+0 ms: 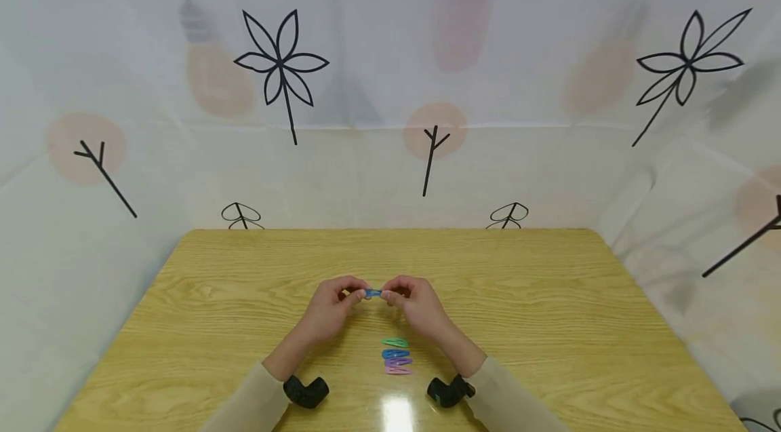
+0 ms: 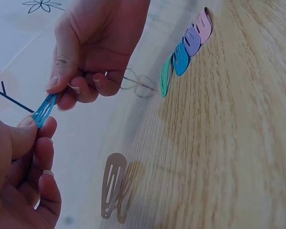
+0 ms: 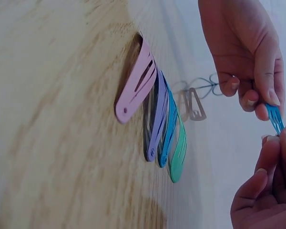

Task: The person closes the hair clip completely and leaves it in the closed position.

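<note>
Between both hands, above the table, a blue snap hair clip (image 1: pixel 374 293) is held by its two ends. My left hand (image 1: pixel 329 310) pinches one end between thumb and fingers. The opposite end is pinched by my right hand (image 1: pixel 422 308). Slots show along the clip (image 2: pixel 45 110) in the left wrist view, with fingertips covering both ends. On the table nearer me lie a green clip (image 1: pixel 394 342), another blue clip (image 1: pixel 395 354), a purple clip (image 1: pixel 398 362) and a pink clip (image 1: pixel 398 371), close together in a row.
A brownish clip (image 2: pixel 113 185) lies on the wood apart from the row; I cannot make it out in the head view. The wooden table (image 1: pixel 518 283) meets a white patterned cloth (image 1: pixel 366 174) at its back and sides. Black wrist devices (image 1: pixel 306 393) sit at both cuffs.
</note>
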The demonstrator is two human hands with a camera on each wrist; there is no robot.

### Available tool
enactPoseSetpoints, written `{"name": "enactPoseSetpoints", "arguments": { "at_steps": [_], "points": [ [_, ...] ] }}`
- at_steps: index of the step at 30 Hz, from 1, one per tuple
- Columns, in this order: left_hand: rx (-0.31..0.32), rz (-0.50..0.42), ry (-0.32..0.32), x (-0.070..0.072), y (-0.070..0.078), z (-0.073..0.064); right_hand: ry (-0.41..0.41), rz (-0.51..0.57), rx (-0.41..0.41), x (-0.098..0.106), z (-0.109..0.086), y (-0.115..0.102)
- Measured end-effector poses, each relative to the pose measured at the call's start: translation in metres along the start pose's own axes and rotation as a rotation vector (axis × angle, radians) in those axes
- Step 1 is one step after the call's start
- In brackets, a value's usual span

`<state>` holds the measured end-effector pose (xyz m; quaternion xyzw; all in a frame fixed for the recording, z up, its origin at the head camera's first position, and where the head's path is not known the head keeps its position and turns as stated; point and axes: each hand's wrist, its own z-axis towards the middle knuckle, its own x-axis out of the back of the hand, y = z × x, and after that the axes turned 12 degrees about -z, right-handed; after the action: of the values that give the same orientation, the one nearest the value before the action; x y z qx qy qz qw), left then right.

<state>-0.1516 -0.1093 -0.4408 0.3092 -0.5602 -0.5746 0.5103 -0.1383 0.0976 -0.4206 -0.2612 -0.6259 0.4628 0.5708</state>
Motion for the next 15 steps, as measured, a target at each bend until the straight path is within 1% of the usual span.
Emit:
{"name": "enactPoseSetpoints", "arguments": {
  "at_steps": [6, 15],
  "points": [
    [-0.001, 0.001, -0.005, 0.000, -0.001, 0.000, 0.012, -0.002, -0.005, -0.004, 0.005, 0.018],
    [-0.005, -0.015, -0.025, 0.001, 0.000, -0.001, 0.000, 0.002, 0.001, -0.003, 0.005, 0.021]
  ]
}}
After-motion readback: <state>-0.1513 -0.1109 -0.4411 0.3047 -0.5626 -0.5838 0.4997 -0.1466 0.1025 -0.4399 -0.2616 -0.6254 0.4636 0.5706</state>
